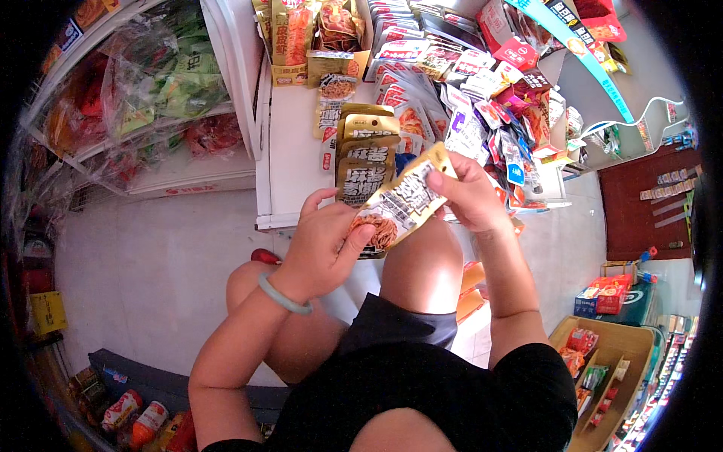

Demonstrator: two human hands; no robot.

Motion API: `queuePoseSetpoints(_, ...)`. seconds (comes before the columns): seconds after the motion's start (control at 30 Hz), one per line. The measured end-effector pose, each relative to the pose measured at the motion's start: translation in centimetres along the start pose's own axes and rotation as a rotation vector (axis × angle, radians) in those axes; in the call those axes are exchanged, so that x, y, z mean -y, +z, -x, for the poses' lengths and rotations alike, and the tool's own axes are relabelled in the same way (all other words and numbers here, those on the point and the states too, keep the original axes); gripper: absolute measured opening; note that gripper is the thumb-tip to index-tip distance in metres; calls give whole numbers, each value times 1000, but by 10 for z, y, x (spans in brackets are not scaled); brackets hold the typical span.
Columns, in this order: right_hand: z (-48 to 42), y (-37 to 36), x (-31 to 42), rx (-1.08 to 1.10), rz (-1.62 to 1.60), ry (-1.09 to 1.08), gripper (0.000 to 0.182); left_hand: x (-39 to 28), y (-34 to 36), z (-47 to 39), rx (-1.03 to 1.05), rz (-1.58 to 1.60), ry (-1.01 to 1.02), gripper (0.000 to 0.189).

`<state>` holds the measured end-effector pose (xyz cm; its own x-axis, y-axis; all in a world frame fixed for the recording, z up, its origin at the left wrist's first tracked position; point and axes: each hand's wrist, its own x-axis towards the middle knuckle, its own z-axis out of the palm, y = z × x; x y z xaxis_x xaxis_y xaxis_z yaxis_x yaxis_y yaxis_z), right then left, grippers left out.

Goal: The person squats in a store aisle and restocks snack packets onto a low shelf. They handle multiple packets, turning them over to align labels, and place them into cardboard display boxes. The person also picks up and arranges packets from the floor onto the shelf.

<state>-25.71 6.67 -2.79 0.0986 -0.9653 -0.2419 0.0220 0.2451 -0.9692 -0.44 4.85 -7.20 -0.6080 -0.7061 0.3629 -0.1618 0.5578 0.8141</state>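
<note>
Between both hands, above my knees, is a gold and white snack packet (408,199) with a food picture on its lower end. My left hand (325,248), below a pale bangle, pinches the lower left corner with the thumb on top. At the upper right end, my right hand (469,192) grips the packet between thumb and fingers. Just behind it, a row of similar gold packets (367,152) stands overlapped on the white shelf (294,169). The held packet covers part of that row's front.
Many packets (469,113) crowd the shelf's right side, and snack boxes (308,45) stand at the back. On the left is a display case (169,101) with plastic-wrapped goods. A tan tray (627,361) with small packs sits at lower right; bottles (148,421) are at lower left.
</note>
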Motion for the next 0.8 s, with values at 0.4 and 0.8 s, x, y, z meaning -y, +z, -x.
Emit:
queuePoseSetpoints(0.4,-15,-21,0,-395,81,-415,32,1,-3,-3,98,-34,171,27)
queuePoseSetpoints(0.8,-39,12,28,18,1139,-751,17,-13,4,11,-95,-435,385,17)
